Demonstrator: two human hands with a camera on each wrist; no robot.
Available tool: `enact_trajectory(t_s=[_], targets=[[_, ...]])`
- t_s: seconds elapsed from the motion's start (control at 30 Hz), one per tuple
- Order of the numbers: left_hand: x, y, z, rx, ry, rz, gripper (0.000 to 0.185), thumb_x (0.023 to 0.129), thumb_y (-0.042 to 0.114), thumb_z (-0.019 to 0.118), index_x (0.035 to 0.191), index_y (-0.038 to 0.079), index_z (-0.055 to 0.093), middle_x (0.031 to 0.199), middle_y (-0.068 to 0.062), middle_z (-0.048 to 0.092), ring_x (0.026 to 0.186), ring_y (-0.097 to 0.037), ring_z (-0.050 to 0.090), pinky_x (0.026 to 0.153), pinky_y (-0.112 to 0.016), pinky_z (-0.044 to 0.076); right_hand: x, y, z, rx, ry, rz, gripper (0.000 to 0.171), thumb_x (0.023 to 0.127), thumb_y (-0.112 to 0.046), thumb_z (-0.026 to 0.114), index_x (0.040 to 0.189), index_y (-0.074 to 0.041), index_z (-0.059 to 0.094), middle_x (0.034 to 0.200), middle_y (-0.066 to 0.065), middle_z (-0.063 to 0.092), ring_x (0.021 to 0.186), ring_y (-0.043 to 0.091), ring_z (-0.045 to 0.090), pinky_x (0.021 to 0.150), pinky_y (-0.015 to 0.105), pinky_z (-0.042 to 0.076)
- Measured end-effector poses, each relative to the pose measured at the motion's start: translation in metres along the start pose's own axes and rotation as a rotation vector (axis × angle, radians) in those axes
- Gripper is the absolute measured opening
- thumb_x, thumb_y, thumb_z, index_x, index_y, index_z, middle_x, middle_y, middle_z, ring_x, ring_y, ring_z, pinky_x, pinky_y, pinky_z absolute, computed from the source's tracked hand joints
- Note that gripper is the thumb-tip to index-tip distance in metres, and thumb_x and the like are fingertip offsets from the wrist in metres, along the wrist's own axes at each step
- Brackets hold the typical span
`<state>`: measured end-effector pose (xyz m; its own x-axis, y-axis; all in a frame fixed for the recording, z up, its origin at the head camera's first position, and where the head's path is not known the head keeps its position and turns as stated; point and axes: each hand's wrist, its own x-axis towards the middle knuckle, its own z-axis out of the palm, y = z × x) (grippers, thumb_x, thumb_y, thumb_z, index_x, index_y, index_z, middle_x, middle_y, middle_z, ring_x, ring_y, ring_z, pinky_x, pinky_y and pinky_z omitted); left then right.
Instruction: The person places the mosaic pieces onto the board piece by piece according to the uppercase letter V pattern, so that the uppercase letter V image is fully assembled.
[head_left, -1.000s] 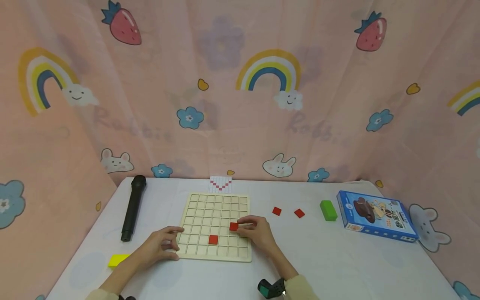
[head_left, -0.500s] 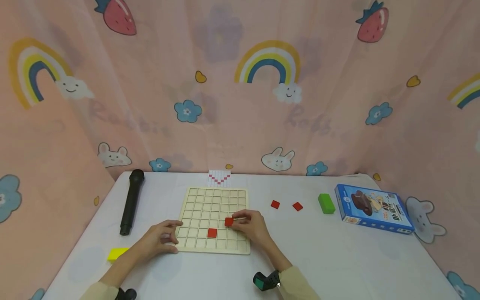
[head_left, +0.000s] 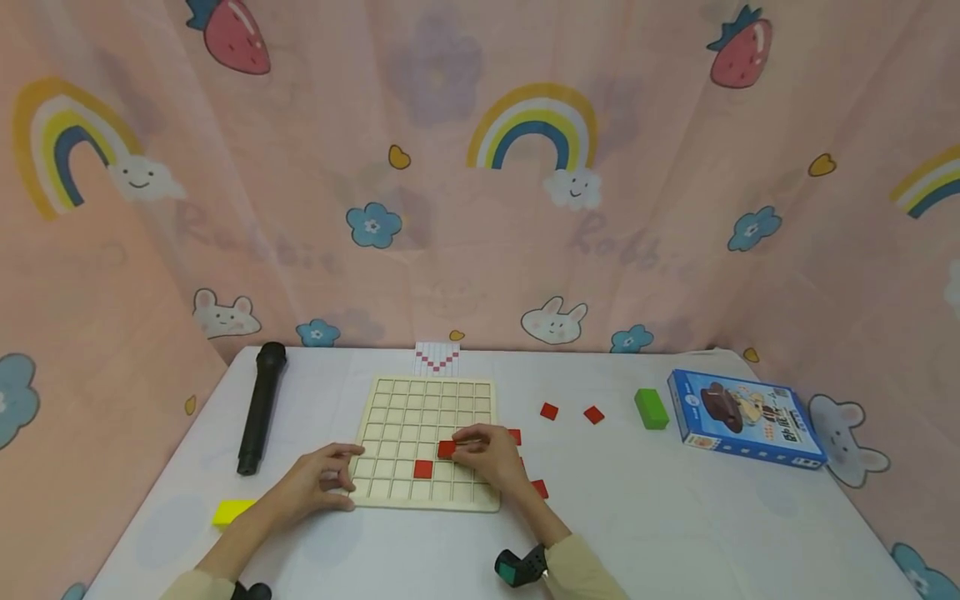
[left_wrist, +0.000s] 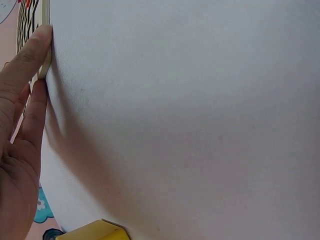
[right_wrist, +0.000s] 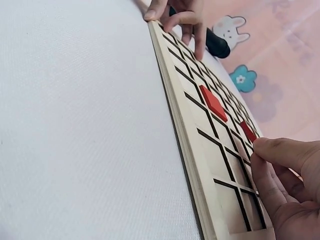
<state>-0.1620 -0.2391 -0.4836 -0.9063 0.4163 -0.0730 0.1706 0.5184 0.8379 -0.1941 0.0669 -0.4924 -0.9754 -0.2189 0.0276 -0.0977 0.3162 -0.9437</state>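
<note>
A pale wooden grid board (head_left: 401,505) lies on the table with one red square tile (head_left: 423,469) in a cell. My right hand (head_left: 487,454) is over the board's right half and pinches another red tile (head_left: 447,450) between thumb and fingertips. In the right wrist view this held tile (right_wrist: 248,131) is tilted close over the grid. My left hand (head_left: 318,479) rests at the board's left edge. Its extended fingers (left_wrist: 42,47) touch the edge near the front corner.
Loose red tiles (head_left: 549,412) lie right of the board, some partly behind the right hand. Farther right are a green block (head_left: 652,409) and a blue box (head_left: 746,419). A black microphone (head_left: 262,408), a yellow block (head_left: 232,512) and a pattern card (head_left: 437,358) lie around the board.
My right hand has moved left across the board with the pinched tile, closer to the tile in the cell. More loose red tiles show beside the right wrist. My left hand stays at the edge.
</note>
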Motion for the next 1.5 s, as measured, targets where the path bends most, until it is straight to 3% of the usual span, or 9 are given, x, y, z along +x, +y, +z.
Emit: enact_trajectory(t_s=[0.27, 0.93, 1.5], targets=[[-0.001, 0.001, 0.000, 0.001, 0.005, -0.019, 0.022, 0.068, 0.009, 0.083, 0.074, 0.008, 0.062, 0.137, -0.021, 0.046, 0.127, -0.048, 0.039, 0.092, -0.027, 0.053, 0.001, 0.002, 0.013, 0.054, -0.001, 0.017, 0.019, 0.081, -0.003, 0.075, 0.098, -0.002, 0.070, 0.087, 0.005, 0.070, 0.076, 0.015, 0.067, 0.072, 0.021, 0.057], [-0.001, -0.001, 0.002, -0.007, 0.001, -0.021, 0.024, 0.067, 0.011, 0.084, 0.075, 0.007, 0.062, 0.138, -0.020, 0.045, 0.128, -0.047, 0.038, 0.092, -0.027, 0.053, 0.010, -0.006, 0.036, -0.026, -0.002, -0.126, 0.018, 0.078, 0.004, 0.075, 0.096, 0.002, 0.070, 0.092, 0.012, 0.070, 0.075, 0.016, 0.069, 0.071, 0.020, 0.057], [0.000, -0.004, 0.001, 0.014, -0.005, 0.006, 0.023, 0.068, 0.012, 0.084, 0.075, 0.008, 0.062, 0.136, -0.019, 0.047, 0.125, -0.045, 0.041, 0.092, -0.029, 0.053, 0.018, -0.009, 0.045, -0.044, -0.031, -0.141, 0.020, 0.077, 0.005, 0.076, 0.096, 0.003, 0.070, 0.090, 0.011, 0.071, 0.075, 0.014, 0.070, 0.072, 0.021, 0.059]])
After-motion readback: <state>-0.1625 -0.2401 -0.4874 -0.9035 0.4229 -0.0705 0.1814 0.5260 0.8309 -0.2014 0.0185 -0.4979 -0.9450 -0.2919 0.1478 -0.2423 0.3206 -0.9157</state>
